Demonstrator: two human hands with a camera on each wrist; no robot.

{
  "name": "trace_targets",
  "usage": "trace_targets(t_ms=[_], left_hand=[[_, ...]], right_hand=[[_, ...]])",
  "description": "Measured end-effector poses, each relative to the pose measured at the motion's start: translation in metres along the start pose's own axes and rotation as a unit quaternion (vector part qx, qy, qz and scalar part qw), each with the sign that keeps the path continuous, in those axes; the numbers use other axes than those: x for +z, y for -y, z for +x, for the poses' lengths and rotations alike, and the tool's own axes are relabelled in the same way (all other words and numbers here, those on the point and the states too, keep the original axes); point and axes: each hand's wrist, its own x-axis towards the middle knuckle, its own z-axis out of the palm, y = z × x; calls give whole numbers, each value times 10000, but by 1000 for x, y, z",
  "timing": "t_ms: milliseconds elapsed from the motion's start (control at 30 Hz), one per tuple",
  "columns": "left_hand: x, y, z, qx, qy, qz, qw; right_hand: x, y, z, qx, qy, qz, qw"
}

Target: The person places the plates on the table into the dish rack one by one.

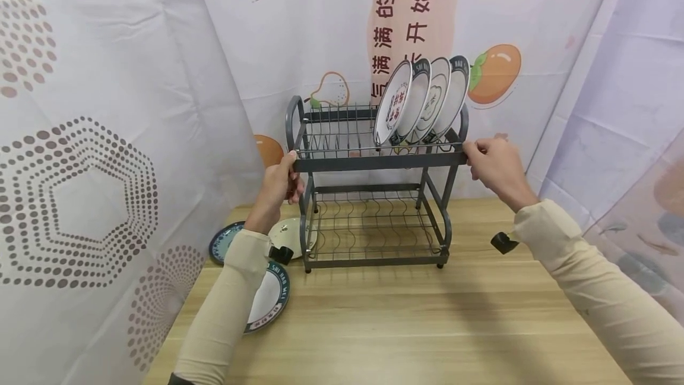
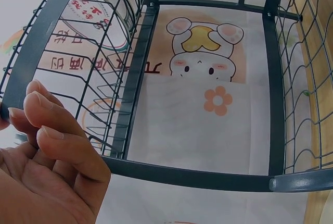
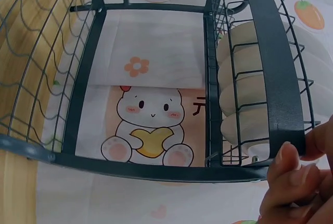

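A dark grey two-tier dish rack (image 1: 379, 163) stands on the wooden table. My left hand (image 1: 276, 186) grips the left front corner of its upper tier, thumb on the front bar and the other fingers curled beneath. At the opposite front corner, my right hand (image 1: 498, 166) pinches the end of the same bar between thumb and fingers. Several round plates (image 1: 394, 103) with printed rims lean upright in the right half of the upper tier. The lower tier (image 1: 374, 224) holds no plates. From the right wrist view, the plates' pale undersides (image 3: 244, 96) show through the wires.
On the table (image 1: 395, 325), left of the rack, lie a green-rimmed plate (image 1: 269, 296), a cream plate (image 1: 283, 233) and a blue-patterned plate (image 1: 221, 242); my left arm partly covers them. A printed curtain (image 1: 315, 28) hangs close behind the rack and along both sides.
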Motion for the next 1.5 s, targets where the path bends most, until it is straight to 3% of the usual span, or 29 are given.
trace_targets(t_ms=[267, 500, 700, 833, 1033, 1200, 1333, 1433, 1500], left_hand=[[5, 5, 1, 48, 88, -29, 9999], [3, 7, 5, 84, 68, 239, 9997], [-17, 16, 2, -188, 214, 523, 9982], [-43, 32, -7, -404, 361, 1179, 9915], [-95, 68, -28, -673, 476, 2169, 9727], [-136, 95, -56, -894, 517, 2958, 9496], [-159, 111, -78, -1132, 585, 3665, 9217], [-172, 123, -93, -1355, 666, 4225, 8937], [-179, 131, -102, -1491, 735, 4464, 8793]], right_hand=[[4, -5, 0, -46, -152, 90, 9998], [5, -10, 1, -146, -276, 47, 9995], [7, -8, 2, -169, -165, 39, 9997], [9, -6, 2, -210, -99, 60, 9997], [11, -3, 2, -242, -92, 129, 9996], [11, -4, 2, -293, -143, 183, 9993], [11, -5, 2, -301, -177, 190, 9992], [11, -6, 2, -297, -216, 166, 9992], [11, -6, 1, -298, -229, 159, 9992]])
